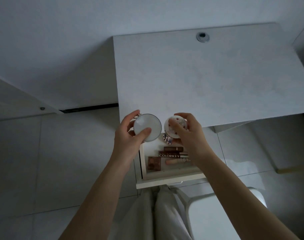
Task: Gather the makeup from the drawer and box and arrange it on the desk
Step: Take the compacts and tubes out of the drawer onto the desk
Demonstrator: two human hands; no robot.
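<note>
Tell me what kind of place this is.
Likely a home vanity corner: a white desk with a cable grommet, its open drawer holding a COLORKEY tube and an eyeshadow palette, and tiled floor below.

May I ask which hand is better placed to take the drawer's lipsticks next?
Probably right: both hold compacts, but the right hand hangs over the lipsticks; the left hand sits beside the drawer.

The room is dim and greyish. A plain white wall (70, 32) rises behind a pale tabletop (208, 80) with a round metal-rimmed cable hole (202, 37) near its far edge. Large pale floor tiles (44, 161) spread below, and a white seat (225, 215) stands on them near the tabletop
</note>
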